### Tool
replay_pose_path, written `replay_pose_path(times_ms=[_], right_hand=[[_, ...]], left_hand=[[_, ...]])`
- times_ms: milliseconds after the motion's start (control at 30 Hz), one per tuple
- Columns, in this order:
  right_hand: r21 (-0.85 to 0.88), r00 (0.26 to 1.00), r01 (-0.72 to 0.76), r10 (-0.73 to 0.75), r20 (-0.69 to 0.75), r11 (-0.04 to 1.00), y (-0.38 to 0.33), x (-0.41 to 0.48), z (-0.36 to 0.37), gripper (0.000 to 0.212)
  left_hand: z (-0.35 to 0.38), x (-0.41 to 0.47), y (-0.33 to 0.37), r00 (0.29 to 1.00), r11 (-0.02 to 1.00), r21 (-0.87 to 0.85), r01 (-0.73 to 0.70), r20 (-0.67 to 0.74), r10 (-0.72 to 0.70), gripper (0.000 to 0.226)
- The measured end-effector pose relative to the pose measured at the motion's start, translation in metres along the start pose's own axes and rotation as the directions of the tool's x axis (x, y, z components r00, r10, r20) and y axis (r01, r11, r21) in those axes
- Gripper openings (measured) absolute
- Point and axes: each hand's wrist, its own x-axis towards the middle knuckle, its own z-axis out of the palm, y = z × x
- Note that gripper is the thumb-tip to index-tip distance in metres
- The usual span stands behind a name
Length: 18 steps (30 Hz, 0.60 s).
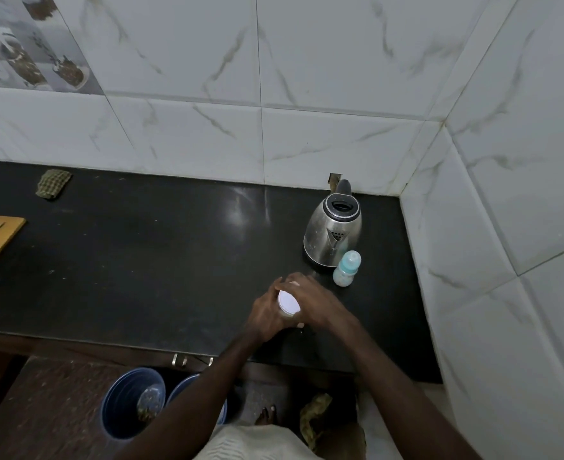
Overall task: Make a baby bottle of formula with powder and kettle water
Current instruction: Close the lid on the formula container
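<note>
Black surface [141, 260]: my left hand [264, 315] curls its fingers round the white-lidded jar [289, 301] near the front edge, and my right hand [315, 305] has its fingers wrapped round the far side. Jar contents hidden. Further right is the steel kettle [333, 232], with the capped baby bottle [347, 268] upright just beside it.

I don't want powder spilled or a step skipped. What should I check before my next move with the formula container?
1. Grip on the small round white-lidded container: left hand and right hand both curl round it. Ok.
2. Container opened: its lid is on. Not ok.
3. Clear baby bottle with pale blue cap standing upright on the black countertop. Ok.
4. Bottle open for filling: the cap is on. Not ok.
5. Water in the stainless steel kettle beside the bottle: the inside does not show. Cannot tell.
6. Scoop at hand: none in view, though it may be inside the container. Cannot tell.
</note>
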Motion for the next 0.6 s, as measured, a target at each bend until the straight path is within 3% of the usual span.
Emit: replay_pose_path(times_ms=[167,267,400,600], right_hand=[[-0.01,0.994,-0.108,0.107,-0.034,0.994,-0.005,0.004,0.001,0.073],[-0.027,0.975,-0.212,0.21,-0.071,0.977,-0.012,0.009,0.003,0.069],[-0.002,0.922,-0.382,0.382,-0.064,0.924,-0.019,0.019,-0.002,0.082],[-0.187,0.876,-0.48,0.461,-0.139,0.857,-0.01,0.013,-0.011,0.054]], left_hand=[[-0.002,-0.002,0.0,1.0,1.0,0.001,0.023,0.006,-0.023,0.113],[-0.003,-0.002,0.003,1.0,0.999,0.043,0.005,0.008,-0.005,0.126],[-0.005,-0.006,0.004,0.999,0.999,0.032,0.034,0.004,-0.034,0.123],[-0.006,-0.009,0.006,1.0,1.0,0.0,0.02,-0.018,-0.02,0.112]])
